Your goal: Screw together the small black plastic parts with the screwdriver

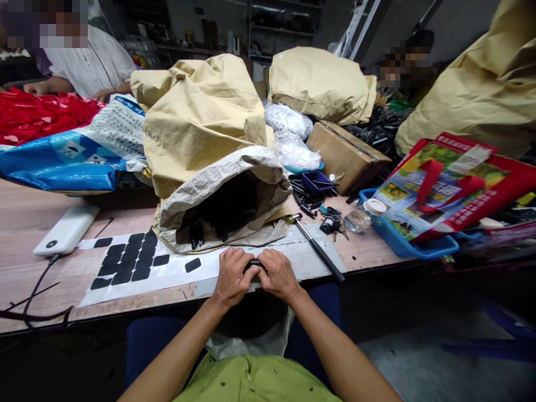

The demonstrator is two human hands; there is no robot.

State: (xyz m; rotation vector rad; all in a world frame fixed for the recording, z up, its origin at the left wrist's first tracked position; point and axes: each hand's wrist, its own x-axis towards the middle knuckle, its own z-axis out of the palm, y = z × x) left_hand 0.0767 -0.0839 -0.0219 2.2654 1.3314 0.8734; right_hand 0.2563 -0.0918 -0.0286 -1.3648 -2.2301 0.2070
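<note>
Black part (253,262): small, dark throughout, with a slight shine along its upper edge. The visible section is short and appears gently curved at the top. Both ends are covered by my grip, so full length and underside cannot be determined; no marking is legible on the exposed face.

Location: between my two hands, directly in front of me at the near edge of the worktop (25,209). Whether it touches the surface below cannot be established.

Grip: my left hand (233,276) pinches one end and my right hand (277,273) the other, fingers curled over the top, thumbs close together on the near side.

Surroundings: a woven sack (170,218) lies open just beyond my hands, with dark pieces visible inside its mouth. To my left, black squares (129,254) sit on a white sheet (171,282). To my right, a hammer (320,250) lies at a slant, its handle towards me; keys (342,231) lie beyond it.
</note>
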